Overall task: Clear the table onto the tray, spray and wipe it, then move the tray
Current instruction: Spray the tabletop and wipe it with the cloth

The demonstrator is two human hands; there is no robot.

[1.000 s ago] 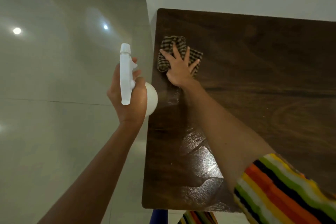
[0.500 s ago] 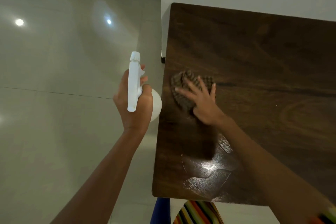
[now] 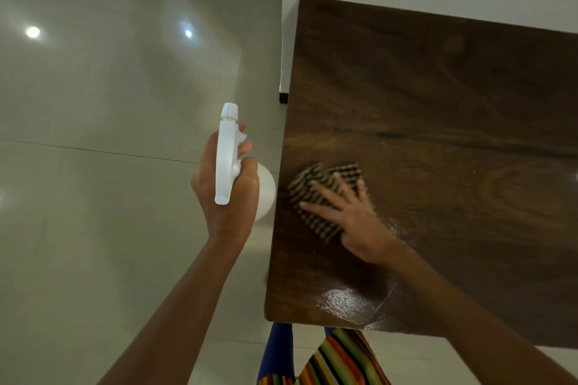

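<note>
At the near left corner of the dark brown wooden table (image 3: 438,103), a wet sheen (image 3: 344,303) is not yet wiped. Just beyond it, along the table's left edge, the right hand (image 3: 353,219) presses flat, fingers spread, on the crumpled brown-and-cream checked cloth (image 3: 316,194). The cloth has been drawn back here from the table's far left corner in the last second, so wiping looks well underway. Off the table's left edge, the left hand (image 3: 225,194) is wrapped round the white plastic spray bottle (image 3: 226,153), whose body is mostly hidden. The cloth is motion-blurred, the table's right side is cut off, and no tray shows.
</note>
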